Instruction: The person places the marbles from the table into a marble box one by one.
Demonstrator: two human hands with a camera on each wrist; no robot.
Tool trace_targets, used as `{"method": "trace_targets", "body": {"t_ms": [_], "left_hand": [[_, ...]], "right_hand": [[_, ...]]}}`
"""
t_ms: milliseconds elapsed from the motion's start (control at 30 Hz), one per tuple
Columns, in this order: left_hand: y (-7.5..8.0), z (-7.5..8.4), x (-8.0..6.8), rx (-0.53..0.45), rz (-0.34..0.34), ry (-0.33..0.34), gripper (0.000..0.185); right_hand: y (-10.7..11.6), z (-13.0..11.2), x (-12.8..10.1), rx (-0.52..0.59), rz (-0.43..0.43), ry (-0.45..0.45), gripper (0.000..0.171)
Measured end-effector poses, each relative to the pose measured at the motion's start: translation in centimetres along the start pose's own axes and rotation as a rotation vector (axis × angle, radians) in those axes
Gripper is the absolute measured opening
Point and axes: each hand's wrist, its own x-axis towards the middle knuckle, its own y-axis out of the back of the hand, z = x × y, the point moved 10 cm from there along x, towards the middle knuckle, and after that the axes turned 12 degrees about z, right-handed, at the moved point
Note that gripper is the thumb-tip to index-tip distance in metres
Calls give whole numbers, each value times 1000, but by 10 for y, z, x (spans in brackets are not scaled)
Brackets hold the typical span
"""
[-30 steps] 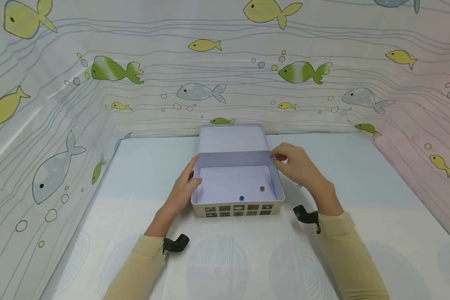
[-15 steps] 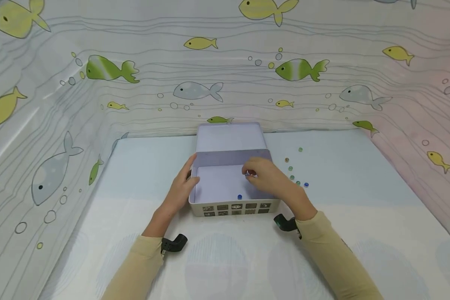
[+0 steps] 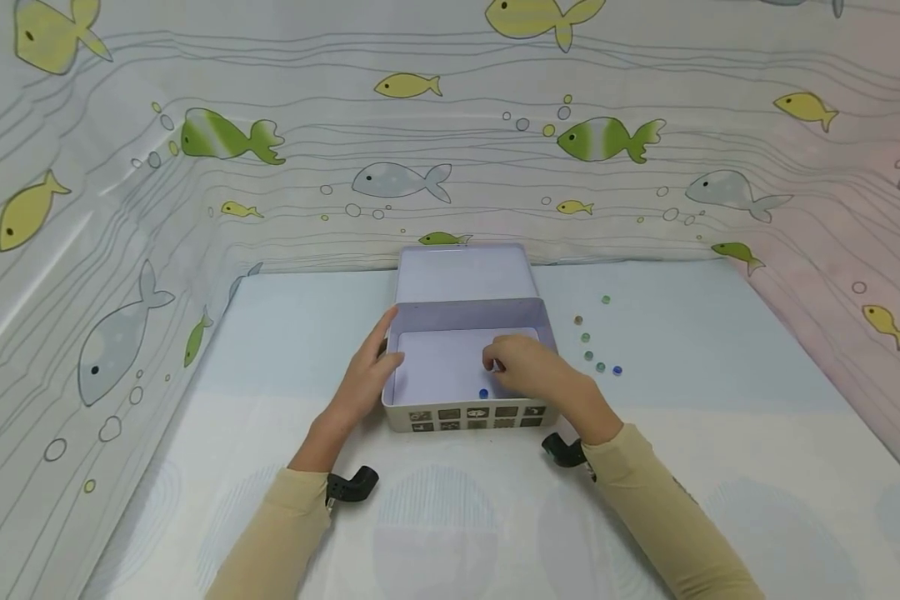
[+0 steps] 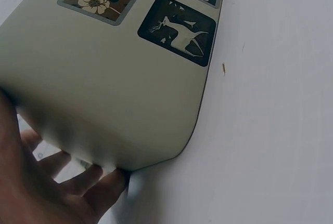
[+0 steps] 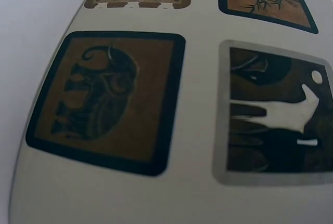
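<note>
An open tin box with a pale lilac inside stands on the table, its lid tipped back. My left hand holds its left wall, thumb over the rim; in the left wrist view the fingers lie along the box's end. My right hand is inside the box at the right, fingers bent downward. Its fingertips are hidden, so whether they pinch a marble does not show. A blue marble lies on the box floor just left of that hand. Picture squares on the box's front fill the right wrist view.
Several glass marbles lie on the table right of the box, among them a green marble, an amber marble and a blue marble. A fish-print sheet hangs behind and at both sides.
My right hand moved from the box's right rim leftward and down into the box, with a marble at its fingertips earlier. The brown marble inside is now covered. The left hand stayed.
</note>
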Motion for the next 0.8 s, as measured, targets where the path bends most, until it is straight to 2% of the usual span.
{"method": "trace_targets", "body": {"t_ms": [67, 300, 367, 800], "left_hand": [[0, -1, 1, 3, -2, -3, 71], [-5, -32, 13, -5, 16, -20, 71], [-5, -35, 15, 0, 23, -26, 71], [-6, -36, 14, 31, 31, -40, 71]], "right_hand": [[-1, 1, -1, -5, -8, -14, 13], [-1, 0, 0, -5, -5, -23, 14], [-1, 1, -1, -2, 0, -26, 15], [16, 7, -1, 29, 69, -9, 23]]}}
